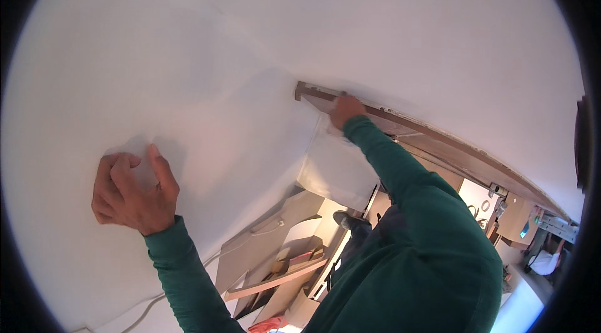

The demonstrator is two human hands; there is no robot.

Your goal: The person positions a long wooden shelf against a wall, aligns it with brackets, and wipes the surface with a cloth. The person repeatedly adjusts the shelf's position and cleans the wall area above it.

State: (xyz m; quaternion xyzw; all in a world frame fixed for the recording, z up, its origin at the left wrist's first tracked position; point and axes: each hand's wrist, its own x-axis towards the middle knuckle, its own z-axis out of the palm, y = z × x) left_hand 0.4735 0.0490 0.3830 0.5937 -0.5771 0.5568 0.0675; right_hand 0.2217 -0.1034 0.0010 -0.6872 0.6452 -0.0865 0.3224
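Left hand (133,192) curled, fingertips and thumb pinching white sheet (206,114) at nine o'clock. Right hand (345,109) closed on sheet's corner against brown wooden edge (432,136), toward two o'clock. Sheet stretched between both hands, long axis along that line; right hand nearer the edge.

I wear a dark green long-sleeved top whose snug, ribbed cuffs end at the wrists of my bare left hand (133,192) and right hand (346,109), plus dark trousers and a dark shoe (350,220) below.
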